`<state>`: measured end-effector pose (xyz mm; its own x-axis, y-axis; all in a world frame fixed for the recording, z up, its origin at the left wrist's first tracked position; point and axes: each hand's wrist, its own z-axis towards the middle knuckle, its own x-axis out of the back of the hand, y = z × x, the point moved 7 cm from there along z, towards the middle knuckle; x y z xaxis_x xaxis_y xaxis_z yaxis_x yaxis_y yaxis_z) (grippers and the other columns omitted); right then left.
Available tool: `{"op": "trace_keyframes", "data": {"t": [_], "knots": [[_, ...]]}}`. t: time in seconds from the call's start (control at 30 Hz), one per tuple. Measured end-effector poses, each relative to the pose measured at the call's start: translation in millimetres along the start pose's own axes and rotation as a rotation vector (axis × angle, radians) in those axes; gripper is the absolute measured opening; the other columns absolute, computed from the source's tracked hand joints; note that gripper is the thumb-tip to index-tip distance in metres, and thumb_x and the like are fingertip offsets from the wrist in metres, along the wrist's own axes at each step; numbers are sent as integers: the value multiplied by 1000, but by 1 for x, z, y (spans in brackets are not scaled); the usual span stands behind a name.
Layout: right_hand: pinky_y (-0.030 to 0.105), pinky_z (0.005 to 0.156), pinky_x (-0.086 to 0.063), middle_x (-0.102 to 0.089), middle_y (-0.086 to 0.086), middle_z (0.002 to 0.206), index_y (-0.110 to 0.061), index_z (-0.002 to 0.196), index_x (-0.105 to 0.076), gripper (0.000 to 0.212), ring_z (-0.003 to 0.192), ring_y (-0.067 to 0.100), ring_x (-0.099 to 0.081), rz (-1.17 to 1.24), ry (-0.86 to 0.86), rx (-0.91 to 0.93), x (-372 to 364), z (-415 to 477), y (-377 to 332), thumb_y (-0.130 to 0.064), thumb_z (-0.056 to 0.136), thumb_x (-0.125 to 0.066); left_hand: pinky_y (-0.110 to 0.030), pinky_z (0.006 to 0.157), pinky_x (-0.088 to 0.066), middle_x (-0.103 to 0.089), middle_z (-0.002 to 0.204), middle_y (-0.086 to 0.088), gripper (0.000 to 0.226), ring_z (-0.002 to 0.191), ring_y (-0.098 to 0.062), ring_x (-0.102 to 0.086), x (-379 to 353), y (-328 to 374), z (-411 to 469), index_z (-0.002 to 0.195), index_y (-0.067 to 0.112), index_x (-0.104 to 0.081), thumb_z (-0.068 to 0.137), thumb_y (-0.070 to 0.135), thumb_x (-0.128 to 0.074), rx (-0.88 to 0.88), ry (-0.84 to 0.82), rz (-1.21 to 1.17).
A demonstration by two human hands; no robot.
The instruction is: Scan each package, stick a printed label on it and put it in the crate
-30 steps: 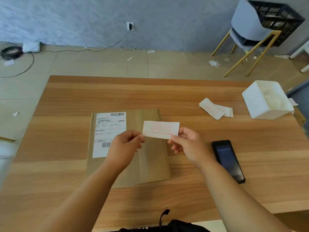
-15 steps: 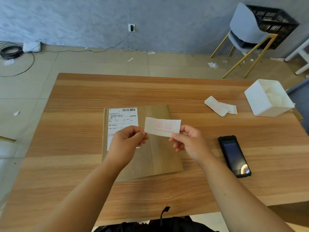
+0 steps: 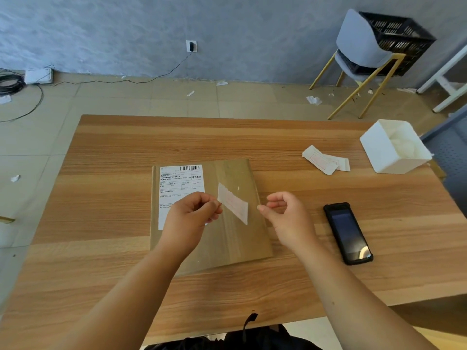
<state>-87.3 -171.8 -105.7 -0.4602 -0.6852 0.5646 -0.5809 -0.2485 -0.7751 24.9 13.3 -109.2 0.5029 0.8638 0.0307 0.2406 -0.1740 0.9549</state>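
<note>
View from the head camera, sticking step. The package, a flat brown envelope, lies face-up at the centre of the table, so its bare right half is open to take a sticker. Its white shipping sheet fills the half toward 9 o'clock. The left hand has its grip pinched on the left end of the small red-printed label. The label hangs tilted above the bare half, apparently not yet pressed down. The right hand sits just beside the label's free end, at 3 o'clock of it, fingers loosely curled. Whether its grip holds a peeled backing cannot be told.

The dark handheld scanner lies flat at 3 o'clock of the package, within reach. Spare slips and a white box lie toward 2 o'clock. The black crate sits on a chair beyond the table at 1 o'clock, well apart. The package will probably have to be carried there.
</note>
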Motion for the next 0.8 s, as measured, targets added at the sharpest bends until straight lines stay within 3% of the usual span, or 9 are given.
{"op": "trace_keyframes", "data": {"t": [0.17, 0.23, 0.4, 0.47, 0.53, 0.6, 0.67, 0.8], "knots": [[6, 68, -41, -62, -17, 94, -30, 97, -68, 11, 82, -7, -55, 23, -215, 294, -23, -17, -41, -24, 90, -64, -24, 68, -47, -71, 70, 4, 18, 64, -4, -61, -8, 3, -2, 70, 20, -67, 85, 12, -62, -30, -39, 65], [9, 73, -44, -64, -13, 96, -29, 99, -70, 14, 84, -2, -57, 62, -282, 328, -30, -21, -50, -21, 91, -63, -25, 69, -47, -71, 71, 4, 21, 64, -4, -62, -11, 7, -4, 69, 24, -68, 85, 13, -62, -49, -60, 93], [18, 76, -49, -71, -11, 91, -49, 81, -68, 27, 87, 7, -63, 119, -342, 308, -31, -27, -52, -24, 91, -64, -35, 75, -51, -71, 74, 3, 17, 69, -10, -63, -14, 14, -9, 71, 29, -69, 86, 21, -63, -83, -113, 216], [21, 76, -50, -72, -10, 89, -49, 79, -70, 26, 86, 11, -65, 146, -330, 297, -28, -28, -51, -25, 89, -66, -26, 71, -51, -70, 74, 7, 17, 71, -9, -64, -16, 16, -11, 72, 29, -69, 86, 23, -63, -108, -140, 266], [15, 74, -50, -72, -16, 85, -49, 75, -71, 26, 83, 6, -65, 161, -319, 287, -25, -29, -50, -26, 87, -68, -10, 62, -45, -69, 71, 15, 17, 67, 2, -61, -20, 20, -13, 73, 30, -68, 86, 21, -63, -140, -174, 302], [12, 73, -48, -72, -17, 83, -46, 75, -72, 24, 81, 1, -64, 166, -310, 272, -23, -30, -48, -27, 88, -67, -6, 59, -42, -69, 71, 17, 17, 66, 4, -59, -23, 22, -14, 73, 31, -67, 85, 19, -64, -152, -197, 315], [17, 75, -49, -72, -12, 82, -39, 76, -73, 20, 79, 3, -65, 192, -288, 233, -21, -30, -43, -28, 89, -64, -10, 60, -44, -69, 72, 14, 17, 68, -3, -61, -25, 22, -13, 73, 32, -68, 84, 20, -64, -146, -197, 322], [22, 66, -44, -68, -11, 69, -24, 80, -68, 16, 66, 2, -63, 288, -139, 101, -13, -27, -25, -24, 93, -59, -36, 72, -50, -68, 74, 0, 16, 71, -17, -61, -27, 20, -12, 71, 27, -64, 83, 19, -57, -109, -168, 228]]}}
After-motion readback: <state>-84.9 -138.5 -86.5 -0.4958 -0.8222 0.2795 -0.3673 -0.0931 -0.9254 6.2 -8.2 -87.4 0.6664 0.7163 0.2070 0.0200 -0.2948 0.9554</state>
